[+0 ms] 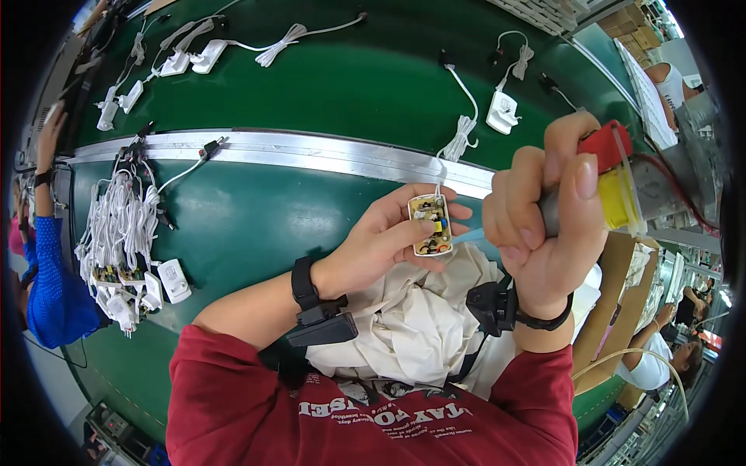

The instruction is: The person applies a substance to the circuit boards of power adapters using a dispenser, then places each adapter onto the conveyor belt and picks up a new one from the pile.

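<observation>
My left hand (386, 237) holds an opened white power adapter (431, 225), its circuit board facing up and the thumb resting on its parts. The white cord (458, 141) of this adapter leads away over the metal rail. My right hand (548, 202) is raised on the right, fingers wrapped round a thick grey hand tool (550, 213) with a red part, a yellow band and wires. A pale blue tapered tip (468, 235) reaches from it toward the adapter's right edge; whether it touches cannot be made out. Both wrists wear black straps with small devices.
A bundle of white adapters and cords (124, 233) lies at the left. Beyond the metal rail (295, 151), finished-looking adapters (503, 113) lie on a green surface (350, 85). Crumpled white cloth (412, 303) covers my lap; a cardboard box (618, 311) stands right. Other people work at both sides.
</observation>
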A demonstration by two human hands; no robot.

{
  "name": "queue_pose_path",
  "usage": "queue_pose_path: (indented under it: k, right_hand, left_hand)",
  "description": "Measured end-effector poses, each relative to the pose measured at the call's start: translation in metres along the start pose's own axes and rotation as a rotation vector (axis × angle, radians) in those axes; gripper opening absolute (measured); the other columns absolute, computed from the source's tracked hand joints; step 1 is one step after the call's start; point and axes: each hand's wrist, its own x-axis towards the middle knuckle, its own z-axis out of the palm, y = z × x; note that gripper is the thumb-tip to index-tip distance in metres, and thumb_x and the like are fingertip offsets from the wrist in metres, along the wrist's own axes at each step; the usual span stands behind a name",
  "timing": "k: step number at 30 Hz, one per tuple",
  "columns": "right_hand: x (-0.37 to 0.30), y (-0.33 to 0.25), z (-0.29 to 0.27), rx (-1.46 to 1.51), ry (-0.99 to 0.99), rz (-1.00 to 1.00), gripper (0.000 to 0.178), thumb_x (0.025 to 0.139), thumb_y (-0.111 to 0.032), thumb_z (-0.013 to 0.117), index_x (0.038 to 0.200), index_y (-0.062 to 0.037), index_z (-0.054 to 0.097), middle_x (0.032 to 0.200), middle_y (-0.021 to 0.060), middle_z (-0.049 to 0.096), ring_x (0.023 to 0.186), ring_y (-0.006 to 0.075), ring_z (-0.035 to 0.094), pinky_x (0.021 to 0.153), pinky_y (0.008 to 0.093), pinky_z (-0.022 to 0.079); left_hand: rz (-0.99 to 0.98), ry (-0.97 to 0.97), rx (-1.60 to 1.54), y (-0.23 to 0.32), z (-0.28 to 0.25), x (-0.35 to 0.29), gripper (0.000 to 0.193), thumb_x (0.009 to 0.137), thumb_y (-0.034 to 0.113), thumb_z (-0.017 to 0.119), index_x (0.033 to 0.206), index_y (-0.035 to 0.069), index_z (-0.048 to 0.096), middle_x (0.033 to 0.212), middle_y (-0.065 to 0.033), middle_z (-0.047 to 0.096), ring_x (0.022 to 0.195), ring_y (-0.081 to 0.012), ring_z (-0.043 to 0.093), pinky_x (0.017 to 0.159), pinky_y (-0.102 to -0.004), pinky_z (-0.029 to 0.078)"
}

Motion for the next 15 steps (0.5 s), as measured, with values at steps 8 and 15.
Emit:
queue_pose_path:
  k: [8, 15]
  right_hand:
    - [0.0004, -0.0054, -0.0019, -0.081, -0.049, 0.000, 0.029, 0.098, -0.037, 0.036, 0.091, -0.0094, 0.034, 0.049, -0.0025, 0.032, 0.036, 0.0052, 0.026, 0.035, 0.0209, 0.023]
    - [-0.0051, -0.0042, 0.0023, -0.187, -0.053, -0.016, 0.032, 0.097, -0.041, 0.037, 0.092, -0.0089, 0.033, 0.050, -0.0013, 0.034, 0.037, 0.0063, 0.028, 0.035, 0.0213, 0.024]
  left_hand:
    - [-0.011, -0.046, -0.050, 0.0000, -0.0021, 0.0020, 0.040, 0.094, 0.013, 0.043, 0.133, 0.006, 0.034, 0.130, -0.0125, 0.047, 0.116, -0.0232, 0.052, 0.085, -0.0371, 0.053]
    - [-0.047, -0.139, -0.245, -0.0012, 0.0007, 0.0032, 0.045, 0.097, 0.021, 0.037, 0.137, 0.004, 0.027, 0.135, -0.0136, 0.041, 0.120, -0.0255, 0.048, 0.096, -0.0443, 0.046]
